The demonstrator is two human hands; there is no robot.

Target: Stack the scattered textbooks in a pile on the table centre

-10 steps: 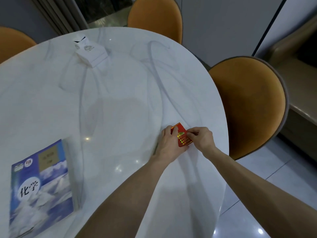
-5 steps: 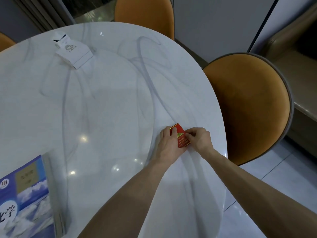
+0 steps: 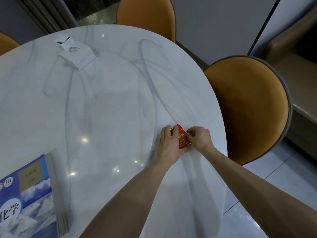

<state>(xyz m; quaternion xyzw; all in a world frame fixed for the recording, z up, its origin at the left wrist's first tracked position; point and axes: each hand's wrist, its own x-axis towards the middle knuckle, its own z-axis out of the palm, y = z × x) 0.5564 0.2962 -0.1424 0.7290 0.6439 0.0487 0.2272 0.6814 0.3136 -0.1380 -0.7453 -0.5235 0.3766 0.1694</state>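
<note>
A blue textbook (image 3: 25, 194) with clouds on its cover lies on top of a stack at the lower left of the white marble table (image 3: 106, 103). Near the table's right edge a small red box (image 3: 182, 137) with gold trim is held between both hands. My left hand (image 3: 169, 144) grips its left side with fingers over the top. My right hand (image 3: 199, 138) pinches its right edge. The box's lower left part is hidden under my left hand.
A white carton (image 3: 77, 53) with an open flap lies at the far left of the table. Orange chairs stand at the right (image 3: 247, 107), the back (image 3: 145, 12) and the far left (image 3: 6, 42). A beige bench (image 3: 301, 79) runs along the right wall.
Both hands stay on the red box in the same place. The view has swung a little, so the textbook shows more fully again at the lower left.
</note>
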